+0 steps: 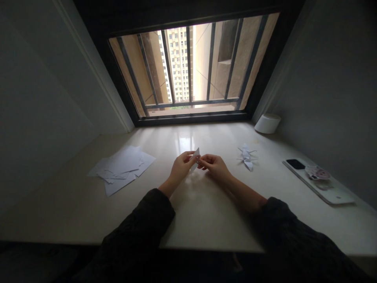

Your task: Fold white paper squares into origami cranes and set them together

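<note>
Left hand [183, 165]: narrowed, thumb and fingers closed on a small white folded paper [196, 152]; bare to the wrist, below a dark sleeve [144, 216].
Right hand [217, 167]: fingertips drawn together at the right edge of the same folded paper, in a narrow pinch; remaining fingers curled in; forearm partly bare.
Held piece: upright and slightly tilted, between both hands, near the middle of the pale counter [212, 220]; pointed at the top, partly covered by fingers; exact folds too small to tell.
Paper sheets [123, 165]: white, loosely piled and overlapping at odd angles, on the counter to the left of the left hand.
Folded figures [246, 157]: white paper, with thin spiky points; close together, to the right of the right hand; exact number hard to tell.
Phone [324, 192]: lying flat at far right, dark camera block at the far end, round pinkish ornament on the back.
White container [267, 124]: at the far right corner, beside the window.
Window [191, 120]: dark-framed, behind the counter; vertical bars and tall buildings beyond.
</note>
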Available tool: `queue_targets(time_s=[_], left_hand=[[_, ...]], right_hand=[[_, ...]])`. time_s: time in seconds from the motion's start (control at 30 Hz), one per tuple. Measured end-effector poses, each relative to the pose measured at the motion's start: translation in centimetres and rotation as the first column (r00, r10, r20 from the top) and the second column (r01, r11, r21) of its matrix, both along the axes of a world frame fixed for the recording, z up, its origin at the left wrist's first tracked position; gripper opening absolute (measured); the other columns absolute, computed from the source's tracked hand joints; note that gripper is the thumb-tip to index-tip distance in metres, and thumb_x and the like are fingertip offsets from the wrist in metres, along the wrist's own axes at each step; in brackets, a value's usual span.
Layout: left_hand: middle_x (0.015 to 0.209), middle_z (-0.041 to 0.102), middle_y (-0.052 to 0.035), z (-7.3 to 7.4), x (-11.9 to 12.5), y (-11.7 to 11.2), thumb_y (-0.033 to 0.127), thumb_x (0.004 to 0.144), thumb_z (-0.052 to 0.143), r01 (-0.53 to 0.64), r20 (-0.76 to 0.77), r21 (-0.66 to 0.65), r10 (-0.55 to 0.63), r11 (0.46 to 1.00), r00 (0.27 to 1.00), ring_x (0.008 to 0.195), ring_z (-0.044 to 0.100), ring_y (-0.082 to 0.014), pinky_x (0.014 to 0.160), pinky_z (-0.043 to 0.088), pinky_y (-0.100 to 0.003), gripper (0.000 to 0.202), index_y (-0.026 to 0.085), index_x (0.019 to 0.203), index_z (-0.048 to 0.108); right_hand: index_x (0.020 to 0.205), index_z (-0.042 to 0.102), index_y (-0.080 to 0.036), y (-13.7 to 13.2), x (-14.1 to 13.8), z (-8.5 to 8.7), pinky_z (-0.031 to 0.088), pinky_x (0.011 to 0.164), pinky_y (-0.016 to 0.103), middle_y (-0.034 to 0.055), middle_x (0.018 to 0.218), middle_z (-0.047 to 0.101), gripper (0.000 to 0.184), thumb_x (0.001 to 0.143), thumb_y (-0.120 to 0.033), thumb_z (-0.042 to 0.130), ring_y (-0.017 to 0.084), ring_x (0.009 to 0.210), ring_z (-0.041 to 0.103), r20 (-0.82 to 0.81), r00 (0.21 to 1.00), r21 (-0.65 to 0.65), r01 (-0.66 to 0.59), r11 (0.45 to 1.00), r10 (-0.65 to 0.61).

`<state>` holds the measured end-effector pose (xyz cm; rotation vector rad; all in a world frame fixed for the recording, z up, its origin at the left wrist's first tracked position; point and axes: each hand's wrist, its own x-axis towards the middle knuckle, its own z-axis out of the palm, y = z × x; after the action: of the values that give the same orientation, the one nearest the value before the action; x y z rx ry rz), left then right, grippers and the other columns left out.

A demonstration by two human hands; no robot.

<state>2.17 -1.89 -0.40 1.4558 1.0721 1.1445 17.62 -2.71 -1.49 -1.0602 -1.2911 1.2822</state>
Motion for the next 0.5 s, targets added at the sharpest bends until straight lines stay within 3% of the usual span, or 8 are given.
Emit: queue_targets(time_s=[0.07,0.27,0.4,0.5], left_hand=[[0.080,0.071,-0.0083,-0.3,0.1,0.1,0.045,0.070,0.070,0.031,0.025,-0.067,-0.030,0.997,0.999,0.073,0.065,-0.0200,0.066,0.046,-0.029,0.044,0.016,0.102,0.067],[0.067,0.069,-0.0077,0.0,-0.1,0.1,0.045,0.070,0.070,0.068,0.051,-0.126,-0.062,0.990,0.997,0.065,0.064,-0.0184,0.066,0.047,-0.030,0.033,0.013,0.077,0.071],[0.074,0.072,-0.0090,0.5,-0.5,0.2,0.044,0.068,0.072,0.067,0.031,-0.091,-0.065,0.994,0.997,0.067,0.066,-0.0201,0.067,0.049,-0.032,0.036,0.014,0.089,0.072],[0.074,0.072,-0.0078,0.6,-0.9,0.3,0.044,0.071,0.070,0.021,-0.106,0.028,-0.018,0.999,0.994,0.068,0.068,-0.0215,0.066,0.050,-0.031,0.044,0.018,0.105,0.069]], right_hand=[[0.081,0.061,-0.018,0.2,0.1,-0.1,0.046,0.059,0.029,0.0026,0.064,0.068,0.042,0.060,-0.051,0.075,0.018,0.062,0.065,-0.058,0.998,0.002,0.034,0.999,-0.034],[0.082,0.038,-0.025,0.5,0.1,-0.2,0.045,0.052,0.026,-0.0046,0.065,0.062,0.050,0.060,-0.050,0.075,0.015,0.055,0.061,-0.118,0.990,0.077,0.087,0.993,-0.078],[0.089,0.044,-0.026,0.0,-0.1,0.1,0.044,0.053,0.026,-0.0053,0.070,0.059,0.041,0.068,-0.049,0.070,0.012,0.053,0.057,-0.084,0.996,0.173,0.009,0.985,0.006],[0.100,0.052,-0.026,-0.3,0.0,0.5,0.047,0.058,0.028,-0.0026,0.074,0.061,0.039,0.072,-0.047,0.068,0.013,0.059,0.059,-0.032,0.999,0.227,0.002,0.974,0.006]])
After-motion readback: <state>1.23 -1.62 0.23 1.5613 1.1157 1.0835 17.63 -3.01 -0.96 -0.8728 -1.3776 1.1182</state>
